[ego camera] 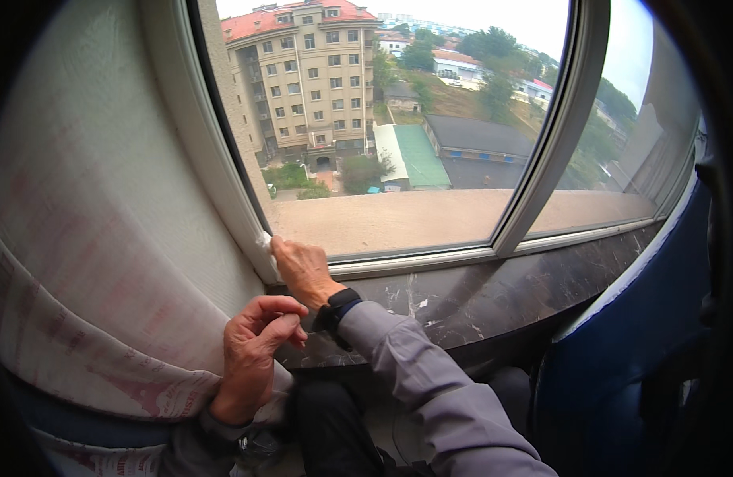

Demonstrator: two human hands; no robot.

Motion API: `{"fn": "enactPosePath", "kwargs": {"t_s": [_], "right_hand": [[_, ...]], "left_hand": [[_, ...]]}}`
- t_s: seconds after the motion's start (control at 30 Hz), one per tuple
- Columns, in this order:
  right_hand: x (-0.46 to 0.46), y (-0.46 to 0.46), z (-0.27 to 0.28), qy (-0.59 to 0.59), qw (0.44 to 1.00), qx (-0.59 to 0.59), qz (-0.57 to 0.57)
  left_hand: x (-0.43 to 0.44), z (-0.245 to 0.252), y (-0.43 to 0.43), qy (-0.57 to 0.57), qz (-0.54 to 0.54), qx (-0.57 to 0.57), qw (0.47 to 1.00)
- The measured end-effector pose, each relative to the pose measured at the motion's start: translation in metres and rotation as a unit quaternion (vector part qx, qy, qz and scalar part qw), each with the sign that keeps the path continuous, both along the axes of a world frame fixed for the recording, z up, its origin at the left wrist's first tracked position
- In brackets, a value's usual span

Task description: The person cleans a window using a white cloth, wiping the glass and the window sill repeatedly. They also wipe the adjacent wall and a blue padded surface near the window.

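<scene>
My right hand [302, 269], with a dark band at the wrist, reaches to the lower left corner of the window frame [414, 262]. Its fingers press a crumpled white tissue or cloth [266, 243] against the frame's left upright beside the glass [402, 220]. Below and to the left of it my left hand [254, 358] is raised above the sill's left end, thumb and forefinger close together; whether something thin lies between the fingertips is too small to tell.
A dark marble sill [438, 304] runs below the window. At the left hangs a pale curtain [134, 346] with reddish print, near the wall. A dark blue padded piece with a white edge [629, 334] stands at the right. My dark-clad knee [331, 417] is below the sill.
</scene>
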State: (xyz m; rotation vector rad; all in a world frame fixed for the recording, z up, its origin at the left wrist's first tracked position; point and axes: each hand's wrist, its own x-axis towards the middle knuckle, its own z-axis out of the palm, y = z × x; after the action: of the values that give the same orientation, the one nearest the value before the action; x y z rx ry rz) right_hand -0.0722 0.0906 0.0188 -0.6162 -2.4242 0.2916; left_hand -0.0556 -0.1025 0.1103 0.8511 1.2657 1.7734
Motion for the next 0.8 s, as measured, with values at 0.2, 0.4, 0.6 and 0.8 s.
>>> {"fn": "enactPosePath", "kwargs": {"t_s": [0.2,0.4,0.6,0.8], "right_hand": [[0.086,0.026,-0.014,0.170,0.979,-0.109,-0.008],[0.261,0.100,-0.023,0.104,0.947,-0.032,-0.302],[0.333,0.163,-0.036,-0.004,0.898,0.063,-0.435],[0.298,0.158,-0.056,0.024,0.900,0.042,-0.432]], "left_hand": [[0.002,-0.001,-0.001,0.013,0.010,0.005,1.000],[0.007,-0.004,0.000,0.020,0.017,-0.001,1.000],[0.013,-0.001,0.006,0.017,0.017,-0.003,1.000],[0.011,-0.003,0.006,0.012,0.007,-0.003,1.000]]}}
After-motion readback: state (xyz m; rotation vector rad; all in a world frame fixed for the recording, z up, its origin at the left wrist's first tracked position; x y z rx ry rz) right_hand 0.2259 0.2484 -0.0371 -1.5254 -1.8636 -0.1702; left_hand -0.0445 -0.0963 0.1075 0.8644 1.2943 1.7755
